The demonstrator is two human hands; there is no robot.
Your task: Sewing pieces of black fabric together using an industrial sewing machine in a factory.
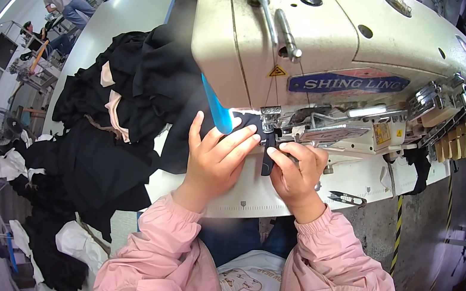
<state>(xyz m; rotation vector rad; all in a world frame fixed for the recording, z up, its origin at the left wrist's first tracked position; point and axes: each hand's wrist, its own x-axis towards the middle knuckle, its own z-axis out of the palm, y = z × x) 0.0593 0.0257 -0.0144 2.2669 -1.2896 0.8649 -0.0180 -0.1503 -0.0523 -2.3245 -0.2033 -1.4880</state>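
Observation:
A cream industrial sewing machine [334, 34] fills the upper middle. My left hand [214, 155] lies flat, fingers spread, pressing black fabric [184, 132] on the white table beside the presser foot [270, 121]. My right hand [296, 173] pinches a narrow black strip [268, 157] just below the presser foot, fingertips touching it. Both sleeves are pink. A blue guide piece [217, 107] stands behind my left fingers.
A big heap of black garments with some beige pieces [109, 127] covers the table's left side and hangs to the floor. Small thread snips [347, 198] lie on the table at the right. Yellow thread spools [462, 141] sit at the machine's right end. Other people work far back left [65, 0].

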